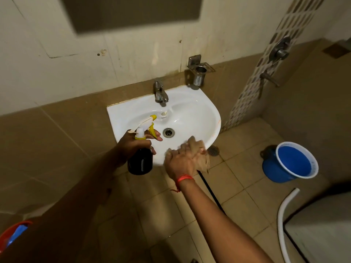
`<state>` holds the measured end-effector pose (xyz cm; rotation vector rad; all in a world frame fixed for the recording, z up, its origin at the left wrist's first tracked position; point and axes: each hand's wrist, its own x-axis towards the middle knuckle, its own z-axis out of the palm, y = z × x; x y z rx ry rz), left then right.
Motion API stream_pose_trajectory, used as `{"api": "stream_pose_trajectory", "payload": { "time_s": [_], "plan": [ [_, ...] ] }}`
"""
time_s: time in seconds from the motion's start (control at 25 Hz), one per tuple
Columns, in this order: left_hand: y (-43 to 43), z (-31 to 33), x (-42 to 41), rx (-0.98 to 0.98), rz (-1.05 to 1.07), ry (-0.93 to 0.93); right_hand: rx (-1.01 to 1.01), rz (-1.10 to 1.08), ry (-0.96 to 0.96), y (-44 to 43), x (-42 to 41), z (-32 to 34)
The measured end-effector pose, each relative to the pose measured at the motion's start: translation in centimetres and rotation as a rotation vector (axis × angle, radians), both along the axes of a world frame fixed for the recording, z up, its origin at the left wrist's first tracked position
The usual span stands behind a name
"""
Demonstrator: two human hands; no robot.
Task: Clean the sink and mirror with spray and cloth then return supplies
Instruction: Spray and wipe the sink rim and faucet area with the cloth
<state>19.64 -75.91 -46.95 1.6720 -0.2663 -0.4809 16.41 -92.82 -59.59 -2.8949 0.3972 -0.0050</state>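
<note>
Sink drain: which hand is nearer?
Left. The left hand, holding the spray bottle, has its fingertips just left of the drain; the right hand presses the cloth on the front rim, farther off.

Beige tiled floor [237, 196], blue bucket [290, 162] standing on it, white hose [283, 215] lying nearby, round floor drain [213, 150]

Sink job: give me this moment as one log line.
phase: wiping sink front rim | left hand: holds spray bottle over basin | right hand: presses cloth on rim | tap: no water visible
</note>
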Motion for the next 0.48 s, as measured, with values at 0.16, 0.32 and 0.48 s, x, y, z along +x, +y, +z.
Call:
{"api": "stream_pose_trajectory", "payload": {
  "time_s": [0.16,0.32,0.48],
  "plan": [
    [-0.5,0.3,2.3,0.096,0.041,-0.031,0.39,0.275,0.343,3.8,3.0,2.9],
    [-1.1,-0.2,3.3,0.11,0.016,-0.019,0.425,0.248,0.551,0.6,7.1,1.4],
    [-0.6,-0.2,3.4,0.037,0.016,0.02,0.092,0.068,0.371,-6.3,5.3,-0.2]
  ]
}}
